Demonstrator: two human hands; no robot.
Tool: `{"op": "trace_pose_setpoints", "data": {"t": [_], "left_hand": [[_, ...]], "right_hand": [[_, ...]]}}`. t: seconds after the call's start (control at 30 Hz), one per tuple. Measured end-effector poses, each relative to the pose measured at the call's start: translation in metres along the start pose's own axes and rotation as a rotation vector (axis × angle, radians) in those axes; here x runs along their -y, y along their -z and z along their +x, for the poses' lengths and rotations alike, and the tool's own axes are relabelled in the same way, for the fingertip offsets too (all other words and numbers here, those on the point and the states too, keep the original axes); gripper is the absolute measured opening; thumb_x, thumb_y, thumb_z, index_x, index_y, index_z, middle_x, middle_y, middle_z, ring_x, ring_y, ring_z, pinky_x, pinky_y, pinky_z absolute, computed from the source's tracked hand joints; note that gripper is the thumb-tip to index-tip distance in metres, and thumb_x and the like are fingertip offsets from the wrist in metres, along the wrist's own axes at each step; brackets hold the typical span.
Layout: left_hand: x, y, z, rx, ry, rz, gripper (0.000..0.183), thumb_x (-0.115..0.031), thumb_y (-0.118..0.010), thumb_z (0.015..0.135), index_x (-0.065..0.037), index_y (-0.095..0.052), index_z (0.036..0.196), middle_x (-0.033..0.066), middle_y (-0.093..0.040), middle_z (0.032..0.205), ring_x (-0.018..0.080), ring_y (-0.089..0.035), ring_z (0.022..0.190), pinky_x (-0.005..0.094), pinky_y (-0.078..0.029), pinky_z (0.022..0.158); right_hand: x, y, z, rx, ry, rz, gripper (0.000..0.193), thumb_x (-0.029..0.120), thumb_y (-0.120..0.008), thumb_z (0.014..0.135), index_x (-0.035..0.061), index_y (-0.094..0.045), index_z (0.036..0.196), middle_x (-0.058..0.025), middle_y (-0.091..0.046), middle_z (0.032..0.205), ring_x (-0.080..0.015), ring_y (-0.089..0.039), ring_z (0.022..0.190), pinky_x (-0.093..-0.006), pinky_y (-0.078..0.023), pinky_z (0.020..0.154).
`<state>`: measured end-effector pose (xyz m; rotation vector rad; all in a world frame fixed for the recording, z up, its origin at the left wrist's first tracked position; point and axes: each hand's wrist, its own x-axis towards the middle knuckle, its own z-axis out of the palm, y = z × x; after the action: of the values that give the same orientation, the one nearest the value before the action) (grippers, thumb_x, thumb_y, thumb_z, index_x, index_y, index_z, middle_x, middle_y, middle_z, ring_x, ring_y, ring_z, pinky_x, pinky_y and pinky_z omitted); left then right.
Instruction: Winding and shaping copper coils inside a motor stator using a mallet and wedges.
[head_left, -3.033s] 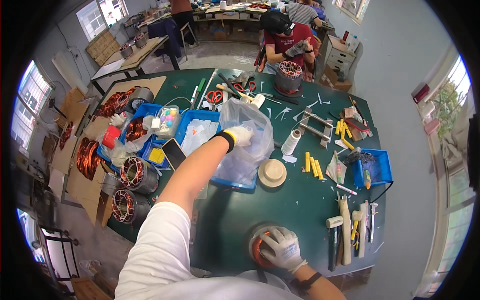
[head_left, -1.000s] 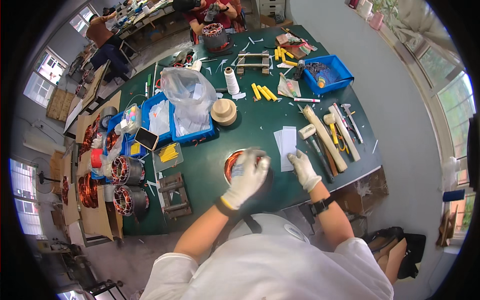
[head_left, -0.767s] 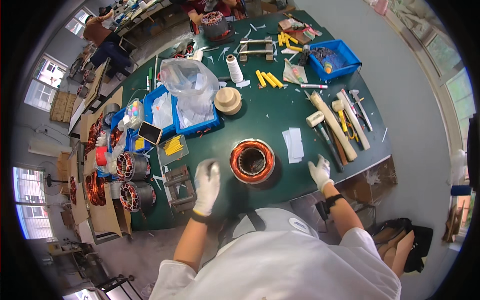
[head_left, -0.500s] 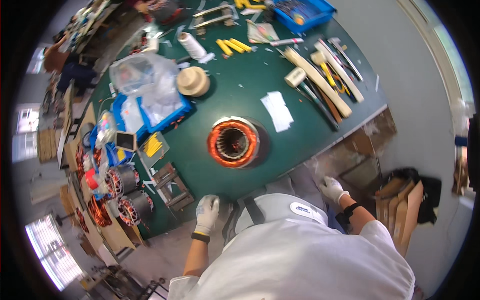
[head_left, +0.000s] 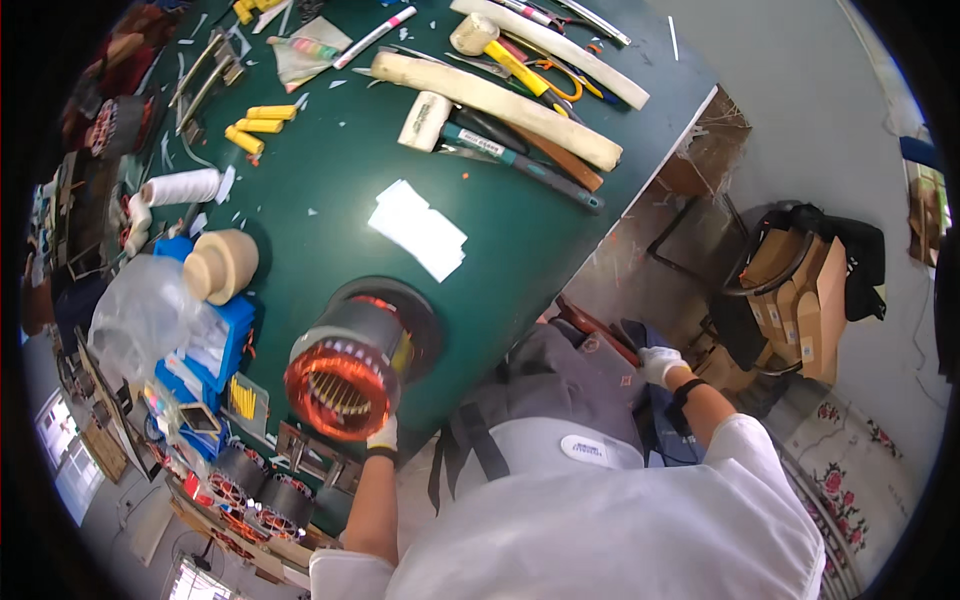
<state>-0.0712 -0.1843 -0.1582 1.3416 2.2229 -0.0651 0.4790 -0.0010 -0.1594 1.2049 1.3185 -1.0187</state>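
1. Grey steel motor stator with bright copper windings [head_left: 350, 365] – tipped on its side near the front edge of the green-topped desk [head_left: 520, 240], open bore facing the viewer, slots and coils visible.
2. Left hand [head_left: 383, 437], white work glove, presses against the lower rim of the stator; fingers mostly hidden behind the housing, so I cannot tell how far they wrap around it.
3. Right hand [head_left: 660, 364], also gloved, hangs below the desk edge beside the grey apron, loosely curled, holding nothing that shows.
4. Progress, judged: the coils look seated in the slots, but no lacing or tying shows at the near end – winding appears done, finishing work likely left. The far end is hidden.
5. Just behind the stator: a white folded paper sheet [head_left: 419, 229]; to the left, a round wooden block [head_left: 222, 264] and a crumpled clear plastic bag [head_left: 145, 315] over blue plastic bins [head_left: 222, 340].
6. Further back: a spool of white cord [head_left: 182, 187], yellow wedge pieces [head_left: 258, 125], long pale wooden sticks [head_left: 500, 97], a mallet and hand tools.
7. More wound stators [head_left: 265, 500] sit low on the left. The floor is grey concrete, with cardboard boxes [head_left: 800, 300] by a black chair frame on the right.
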Motion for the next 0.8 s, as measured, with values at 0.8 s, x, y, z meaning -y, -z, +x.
{"op": "trace_pose_setpoints", "data": {"t": [0.8], "left_hand": [[0.039, 0.022, -0.034, -0.093, 0.030, -0.027, 0.021, -0.013, -0.055, 0.088, -0.005, -0.064, 0.106, 0.0188, -0.065, 0.108, 0.0352, -0.061, 0.103, 0.0478, -0.047, 0.086]], "right_hand": [[0.149, -0.097, 0.182, -0.113, 0.180, -0.469, 0.036, 0.024, -0.047, 0.095, 0.0124, -0.059, 0.127, -0.0083, -0.060, 0.130, -0.0323, -0.052, 0.122, -0.0559, -0.037, 0.102]]}}
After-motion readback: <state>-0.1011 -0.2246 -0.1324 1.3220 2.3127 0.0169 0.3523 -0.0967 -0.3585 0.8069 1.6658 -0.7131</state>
